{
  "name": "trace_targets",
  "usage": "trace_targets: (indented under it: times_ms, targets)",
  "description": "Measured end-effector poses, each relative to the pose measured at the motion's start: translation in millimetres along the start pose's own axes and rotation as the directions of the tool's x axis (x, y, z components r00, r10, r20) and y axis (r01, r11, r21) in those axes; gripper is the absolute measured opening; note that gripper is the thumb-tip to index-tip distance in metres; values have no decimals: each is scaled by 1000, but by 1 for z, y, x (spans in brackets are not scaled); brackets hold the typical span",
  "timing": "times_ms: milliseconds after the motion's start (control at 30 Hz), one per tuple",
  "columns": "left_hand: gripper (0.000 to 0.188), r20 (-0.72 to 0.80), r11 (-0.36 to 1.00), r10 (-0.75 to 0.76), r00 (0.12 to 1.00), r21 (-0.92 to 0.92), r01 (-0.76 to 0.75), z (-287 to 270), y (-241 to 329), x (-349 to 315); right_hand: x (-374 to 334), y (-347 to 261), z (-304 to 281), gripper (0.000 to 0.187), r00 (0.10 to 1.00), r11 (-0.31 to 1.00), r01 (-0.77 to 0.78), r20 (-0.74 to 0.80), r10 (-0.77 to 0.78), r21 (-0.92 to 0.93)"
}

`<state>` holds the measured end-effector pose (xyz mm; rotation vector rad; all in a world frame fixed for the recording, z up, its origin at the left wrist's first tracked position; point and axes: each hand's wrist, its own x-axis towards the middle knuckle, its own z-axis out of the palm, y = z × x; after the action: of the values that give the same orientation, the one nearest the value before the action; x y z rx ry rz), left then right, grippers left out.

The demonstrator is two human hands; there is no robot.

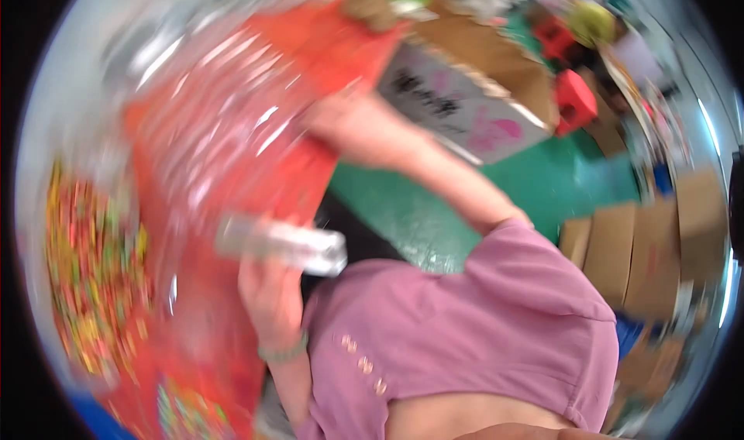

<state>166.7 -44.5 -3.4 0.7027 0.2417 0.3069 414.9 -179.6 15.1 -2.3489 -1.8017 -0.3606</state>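
Note:
My left hand (271, 289), with a greenish bracelet at its wrist, is closed around a clear, whitish tube-shaped thing (310, 248). Blur hides what kind of thing it is. The tube lies sideways over the near edge of the red table (298, 196). My right hand (345, 126) reaches forward over the table, at the edge of a spread of shiny clear plastic (225, 107). Its fingers are smeared by motion, so whether they grip the plastic is not visible.
Many small colourful wrapped pieces (97, 277) are heaped at the left, with another colourful bunch (190, 413) at lower left. An open cardboard box (465, 103) stands beyond my right arm. Red stools (573, 103) and brown cartons (632, 254) stand on the green floor (434, 215).

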Motion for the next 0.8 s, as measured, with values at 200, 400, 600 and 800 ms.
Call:
trace_targets:
  times_ms: [200, 400, 600, 800]
  targets:
    - [56, 23, 988, 99, 995, 119, -101, -7, 6, 15, -11, -60, -39, 22, 970, 687, 64, -208, 129, 724]
    - [45, 107, 981, 71, 992, 171, -89, -3, -4, 17, -39, -103, -50, 27, 983, 476, -153, 85, 162, 866]
    - [48, 141, 975, 17, 990, 219, -48, -1, -7, 6, -48, -120, -55, 18, 941, 228, -322, 284, 185, 919]
    - [52, 182, 965, -66, 981, 262, 16, 6, -4, -2, -62, -129, -49, 18, 926, 113, -320, 286, 247, 941]
